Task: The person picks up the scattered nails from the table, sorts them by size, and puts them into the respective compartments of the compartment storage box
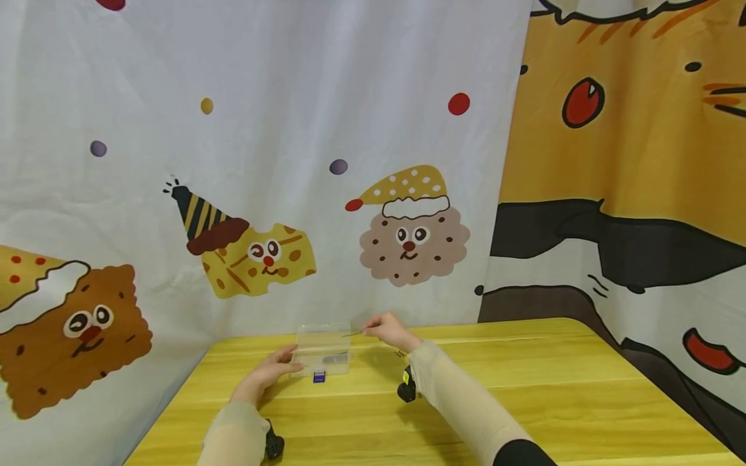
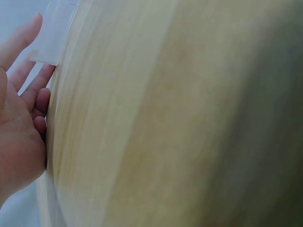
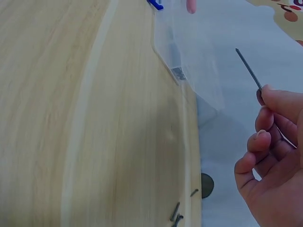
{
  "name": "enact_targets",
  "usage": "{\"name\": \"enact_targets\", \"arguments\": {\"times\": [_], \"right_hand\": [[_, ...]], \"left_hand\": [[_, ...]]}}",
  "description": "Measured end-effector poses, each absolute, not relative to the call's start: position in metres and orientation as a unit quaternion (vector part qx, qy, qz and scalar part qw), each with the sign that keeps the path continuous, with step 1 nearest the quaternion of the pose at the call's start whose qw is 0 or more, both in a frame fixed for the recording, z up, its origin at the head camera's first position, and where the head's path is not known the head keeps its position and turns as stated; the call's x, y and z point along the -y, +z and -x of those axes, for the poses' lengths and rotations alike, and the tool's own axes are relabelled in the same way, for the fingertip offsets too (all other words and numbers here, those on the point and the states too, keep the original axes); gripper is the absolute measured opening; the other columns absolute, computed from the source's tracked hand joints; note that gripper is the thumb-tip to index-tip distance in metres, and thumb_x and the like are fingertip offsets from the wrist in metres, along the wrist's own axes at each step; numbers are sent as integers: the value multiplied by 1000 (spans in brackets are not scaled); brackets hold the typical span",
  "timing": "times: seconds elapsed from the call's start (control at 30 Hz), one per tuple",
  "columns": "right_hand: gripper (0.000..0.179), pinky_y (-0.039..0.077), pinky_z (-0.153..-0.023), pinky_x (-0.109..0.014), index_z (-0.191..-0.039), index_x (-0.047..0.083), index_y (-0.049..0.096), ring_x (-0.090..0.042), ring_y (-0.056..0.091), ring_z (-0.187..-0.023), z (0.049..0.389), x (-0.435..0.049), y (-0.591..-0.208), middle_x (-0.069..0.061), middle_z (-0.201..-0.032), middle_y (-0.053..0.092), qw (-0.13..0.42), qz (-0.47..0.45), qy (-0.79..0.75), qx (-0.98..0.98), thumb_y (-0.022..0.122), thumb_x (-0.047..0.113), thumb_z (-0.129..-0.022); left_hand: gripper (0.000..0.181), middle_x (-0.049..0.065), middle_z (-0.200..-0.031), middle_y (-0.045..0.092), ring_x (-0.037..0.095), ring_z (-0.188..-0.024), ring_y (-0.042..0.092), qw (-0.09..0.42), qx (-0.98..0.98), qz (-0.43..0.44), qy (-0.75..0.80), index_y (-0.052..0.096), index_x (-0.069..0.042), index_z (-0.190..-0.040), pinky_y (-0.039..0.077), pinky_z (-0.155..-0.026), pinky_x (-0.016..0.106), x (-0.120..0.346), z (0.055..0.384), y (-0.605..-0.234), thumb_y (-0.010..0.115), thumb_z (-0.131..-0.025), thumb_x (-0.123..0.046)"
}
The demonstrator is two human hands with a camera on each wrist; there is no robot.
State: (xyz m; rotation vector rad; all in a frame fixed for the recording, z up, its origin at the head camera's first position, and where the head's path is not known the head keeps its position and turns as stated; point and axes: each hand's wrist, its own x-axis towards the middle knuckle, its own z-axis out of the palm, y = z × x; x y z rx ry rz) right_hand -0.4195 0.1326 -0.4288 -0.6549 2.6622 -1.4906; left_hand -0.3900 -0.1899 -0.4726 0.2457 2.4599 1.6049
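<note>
A clear plastic box (image 1: 297, 373) stands on the table with its see-through lid (image 1: 323, 331) raised at the back. Inside lies a dark cluster of nails (image 1: 335, 358), and a blue latch (image 1: 318, 377) sits at the front. My left hand (image 1: 272, 370) holds the box's left side, thumb near the front corner and fingers farther back; the left wrist view catches only the box's corner. Right of the lid, my right hand (image 1: 389, 330) pinches a long nail (image 3: 249, 69) between thumb and forefinger, its point towards the box. The other right fingers are curled loosely.
Several loose nails (image 3: 175, 213) lie on the wooden table (image 1: 524, 388) right of the box, below my right forearm. A printed curtain (image 1: 280, 129) hangs directly behind the table's far edge. Black wrist devices (image 1: 406, 386) are on both arms.
</note>
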Motion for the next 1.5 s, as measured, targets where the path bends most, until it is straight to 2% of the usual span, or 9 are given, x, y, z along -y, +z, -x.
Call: {"name": "enact_targets", "arguments": {"times": [0.23,0.47,0.67,0.87,1.17,1.5], "right_hand": [[16,52,-82,-39,-100,1,74,-20,63,-94,421,-118,-434,-7,-103,69,8,215,-452,-866,64,12,-94],[13,52,-78,-37,-94,-3,74,-21,64,-89,422,-105,-438,-11,-96,71,11,236,-438,-867,66,7,-91],[12,52,-73,-30,-91,-1,76,-13,63,-79,428,-100,-451,-8,-93,72,15,243,-424,-872,66,6,-91],[12,53,-75,-33,-91,-3,76,-14,63,-80,427,-93,-453,-7,-92,72,21,232,-430,-873,66,5,-90],[13,44,-60,-25,-93,-5,75,-10,51,-65,416,-86,-448,-10,-93,72,18,229,-421,-877,65,2,-89],[10,48,-65,-25,-92,-2,75,-10,56,-73,421,-80,-454,-7,-90,72,11,224,-414,-882,67,3,-88]], "left_hand": [[77,35,-147,30,50,-135,28,91,-833,-79,540,35,1,-148,22,-107,63,190,392,-474,74,-86,-20],[73,34,-147,30,50,-135,28,90,-833,-79,540,35,0,-148,23,-107,63,190,392,-475,72,-88,-18],[75,33,-148,30,48,-136,28,95,-830,-79,544,36,-1,-148,22,-108,63,188,391,-473,74,-87,-20],[74,32,-149,29,48,-137,27,93,-830,-80,544,36,-2,-149,22,-108,63,189,394,-474,73,-87,-21],[74,33,-148,30,48,-136,28,95,-827,-76,549,36,-1,-148,22,-107,64,190,390,-472,73,-87,-20],[73,33,-147,32,49,-134,30,90,-832,-74,542,37,-2,-148,24,-106,64,190,391,-474,73,-88,-21]]}}
